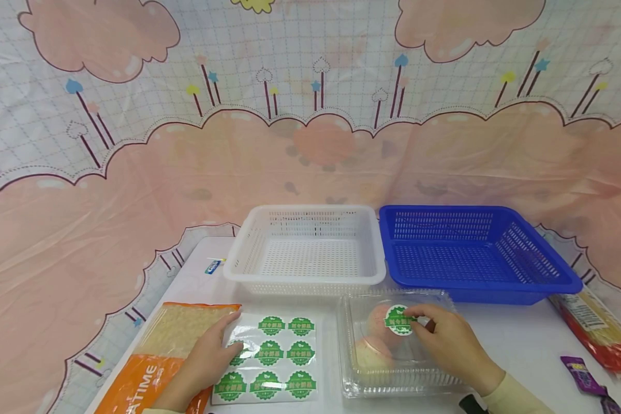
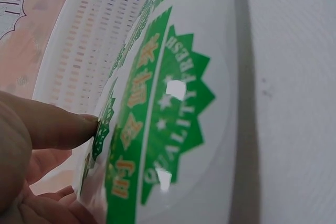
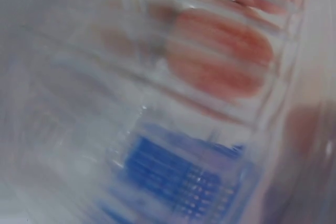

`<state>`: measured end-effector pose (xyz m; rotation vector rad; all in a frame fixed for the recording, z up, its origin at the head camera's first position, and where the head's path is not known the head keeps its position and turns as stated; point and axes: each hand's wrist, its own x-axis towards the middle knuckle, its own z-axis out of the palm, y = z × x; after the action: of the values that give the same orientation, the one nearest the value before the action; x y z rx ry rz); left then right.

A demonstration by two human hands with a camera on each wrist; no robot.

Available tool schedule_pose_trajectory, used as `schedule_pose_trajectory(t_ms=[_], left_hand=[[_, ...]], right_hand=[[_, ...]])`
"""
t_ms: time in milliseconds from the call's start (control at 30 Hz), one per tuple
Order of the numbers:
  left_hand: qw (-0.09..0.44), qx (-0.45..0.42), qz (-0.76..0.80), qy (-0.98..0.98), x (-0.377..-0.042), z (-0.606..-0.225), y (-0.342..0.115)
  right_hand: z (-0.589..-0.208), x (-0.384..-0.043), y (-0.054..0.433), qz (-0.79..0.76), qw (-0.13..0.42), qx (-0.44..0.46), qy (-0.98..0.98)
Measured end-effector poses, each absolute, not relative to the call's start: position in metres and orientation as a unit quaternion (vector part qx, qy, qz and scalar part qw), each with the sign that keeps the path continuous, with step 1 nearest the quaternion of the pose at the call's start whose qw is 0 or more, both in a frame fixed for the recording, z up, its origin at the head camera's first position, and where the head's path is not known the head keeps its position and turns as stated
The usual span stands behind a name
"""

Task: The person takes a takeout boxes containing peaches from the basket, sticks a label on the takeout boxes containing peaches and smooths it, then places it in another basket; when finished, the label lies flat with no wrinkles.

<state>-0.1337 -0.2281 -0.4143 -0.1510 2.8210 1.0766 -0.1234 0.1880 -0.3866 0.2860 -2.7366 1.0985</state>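
The left hand [image 1: 207, 353] lies with fingers [image 1: 225, 324] parted, while the right hand [image 1: 454, 340] pinches.

Makeshift tabletop work corner here in front of me; home or back of shop, can't tell which. Cartoon-printed cloth [image 1: 290, 172] fills background, creased, covered in pink clouds [image 1: 100, 37]: more child's room than factory. Plain white table [image 1: 517, 339] for work surface. Sheet of stickers [image 1: 284, 369] reading "QUALITY FRESH" and clear plastic box [image 1: 348, 339] give grocery-counter feel. White basket [image 1: 305, 280], blue basket [image 1: 497, 295], orange food packet [image 1: 160, 365] and purple wrapper [image 1: 582, 375] add to it.
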Motion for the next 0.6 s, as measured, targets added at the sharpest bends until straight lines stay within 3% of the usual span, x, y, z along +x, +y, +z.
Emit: schedule_pose_trajectory(t_ms=[600], left_hand=[[0.071,-0.050,0.357,0.930,-0.135,-0.424,-0.218]], right_hand=[[-0.386,-0.124,0.186,0.339,0.099,0.104,-0.930]])
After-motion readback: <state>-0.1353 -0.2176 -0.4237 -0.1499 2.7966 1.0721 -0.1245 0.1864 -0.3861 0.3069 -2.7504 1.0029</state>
